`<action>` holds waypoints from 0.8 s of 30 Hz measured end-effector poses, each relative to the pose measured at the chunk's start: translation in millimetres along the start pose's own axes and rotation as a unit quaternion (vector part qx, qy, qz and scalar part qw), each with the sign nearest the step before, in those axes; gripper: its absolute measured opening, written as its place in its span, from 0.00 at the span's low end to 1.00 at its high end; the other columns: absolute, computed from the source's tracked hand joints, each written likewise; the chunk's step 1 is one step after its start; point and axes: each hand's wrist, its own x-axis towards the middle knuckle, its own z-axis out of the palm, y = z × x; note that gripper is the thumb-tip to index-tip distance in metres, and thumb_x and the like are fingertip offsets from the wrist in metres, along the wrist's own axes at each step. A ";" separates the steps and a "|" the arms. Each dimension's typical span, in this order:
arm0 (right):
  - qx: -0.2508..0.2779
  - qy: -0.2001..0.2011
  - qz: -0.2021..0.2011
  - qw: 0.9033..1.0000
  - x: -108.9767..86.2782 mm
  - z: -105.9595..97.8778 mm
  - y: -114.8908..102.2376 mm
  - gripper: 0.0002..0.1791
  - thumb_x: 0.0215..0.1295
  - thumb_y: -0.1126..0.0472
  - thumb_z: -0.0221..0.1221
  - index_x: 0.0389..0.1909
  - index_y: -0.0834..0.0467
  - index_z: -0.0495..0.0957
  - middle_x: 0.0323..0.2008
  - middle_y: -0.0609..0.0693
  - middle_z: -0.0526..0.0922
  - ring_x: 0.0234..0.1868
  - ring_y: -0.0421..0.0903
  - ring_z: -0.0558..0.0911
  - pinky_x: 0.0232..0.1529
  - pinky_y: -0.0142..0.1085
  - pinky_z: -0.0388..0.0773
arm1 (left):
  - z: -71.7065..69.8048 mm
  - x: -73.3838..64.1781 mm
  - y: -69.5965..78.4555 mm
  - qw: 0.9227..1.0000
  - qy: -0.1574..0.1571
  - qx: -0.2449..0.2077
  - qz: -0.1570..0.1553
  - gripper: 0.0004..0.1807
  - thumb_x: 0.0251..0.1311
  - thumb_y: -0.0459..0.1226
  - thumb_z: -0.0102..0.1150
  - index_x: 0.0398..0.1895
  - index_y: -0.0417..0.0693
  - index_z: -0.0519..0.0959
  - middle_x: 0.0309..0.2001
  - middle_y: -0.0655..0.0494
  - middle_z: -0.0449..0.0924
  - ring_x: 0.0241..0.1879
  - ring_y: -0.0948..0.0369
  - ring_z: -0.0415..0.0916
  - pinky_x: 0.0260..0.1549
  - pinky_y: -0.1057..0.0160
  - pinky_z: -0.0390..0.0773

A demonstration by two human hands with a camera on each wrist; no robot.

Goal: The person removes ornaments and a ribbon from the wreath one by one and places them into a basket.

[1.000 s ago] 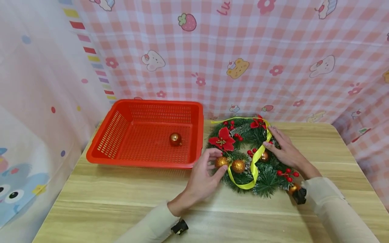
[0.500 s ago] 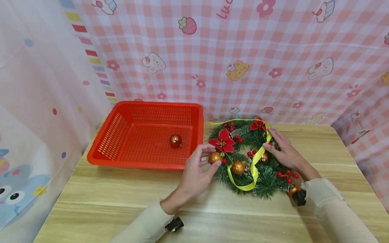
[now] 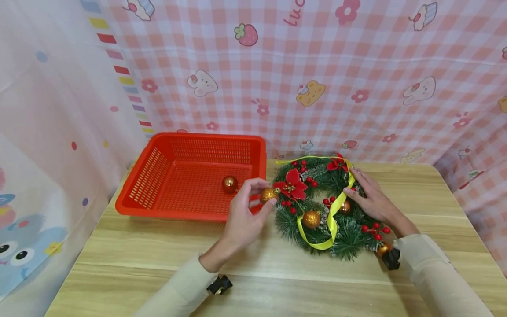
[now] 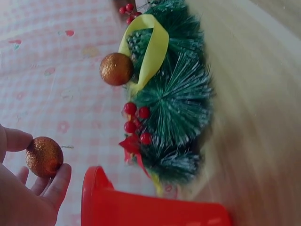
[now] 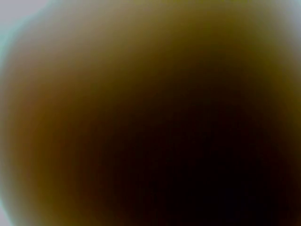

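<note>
Backed by a pink-and-white checked cloth (image 3: 245, 66) printed with strawberries (image 3: 246, 36), bears (image 3: 310, 93) and flowers (image 3: 360, 96). Closed in at left by a white cloth (image 3: 47, 132) with coloured dots and a blue cartoon figure (image 3: 35, 235), at right by more checks. Furnished with a pale wood-grain surface (image 3: 317, 286), round-cornered at far right. Lit softly.

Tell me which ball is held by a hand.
The glittery ball in the left hand; another ball lies in the red basket, the others at the wreath.
</note>
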 end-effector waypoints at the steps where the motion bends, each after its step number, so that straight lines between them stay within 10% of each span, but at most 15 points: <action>1: 0.001 0.000 0.000 1.000 0.0 0.2 0.0 0.41 0.76 0.40 0.46 0.80 0.44 0.36 0.78 0.64 0.35 0.75 0.72 0.38 0.59 0.78 0.44 | -1.7 1.3 0.1 1.000 0.004 0.003 0.003 0.21 0.61 0.31 0.65 0.56 0.45 0.72 0.54 0.53 0.78 0.54 0.56 0.77 0.52 0.58 0.79; 24: 0.001 0.006 0.003 1.000 -1.4 1.2 -0.5 0.42 0.75 0.40 0.47 0.80 0.43 0.36 0.79 0.63 0.35 0.75 0.72 0.39 0.59 0.78 0.45 | -38.1 19.9 -7.9 0.998 0.061 0.015 -0.001 0.18 0.65 0.32 0.62 0.56 0.46 0.71 0.54 0.51 0.77 0.53 0.58 0.76 0.51 0.52 0.79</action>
